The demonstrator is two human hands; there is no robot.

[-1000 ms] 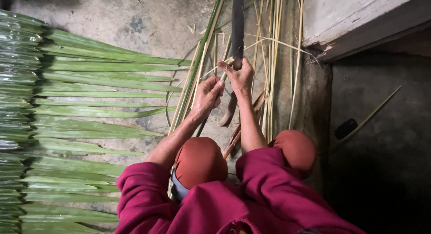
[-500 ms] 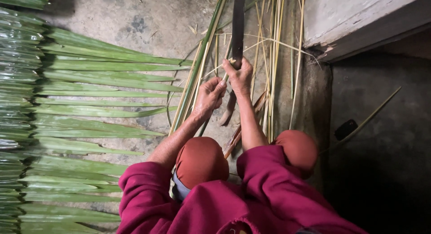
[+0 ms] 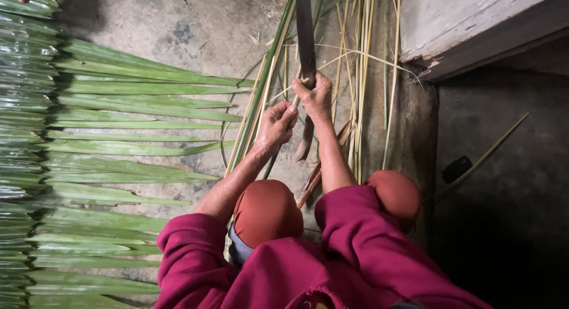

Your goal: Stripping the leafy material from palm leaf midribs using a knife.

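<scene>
The long dark flat blade [image 3: 306, 36] is clenched by the right hand [image 3: 316, 98], the thin green leaf rib [image 3: 261, 101] gripped by the left hand [image 3: 275, 124]; steady, shallow strokes are advised.

My sleeves [image 3: 361, 238] are magenta, my knees [image 3: 267, 211] rust-red; green palm leaves [image 3: 136, 107] stripe the grey floor [image 3: 178, 30].

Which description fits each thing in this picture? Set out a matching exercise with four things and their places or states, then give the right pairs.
Things:
1. left hand
2. right hand
3. green palm leaflets
4. dark flat object

Descriptions:
A. lies alone on the dark floor at the right
B. spread in rows over the concrete at the left
C. grips the long dark blade
D. pinches a thin leaf strip beside the blade

Pairs: 1-D, 2-C, 3-B, 4-A
</scene>
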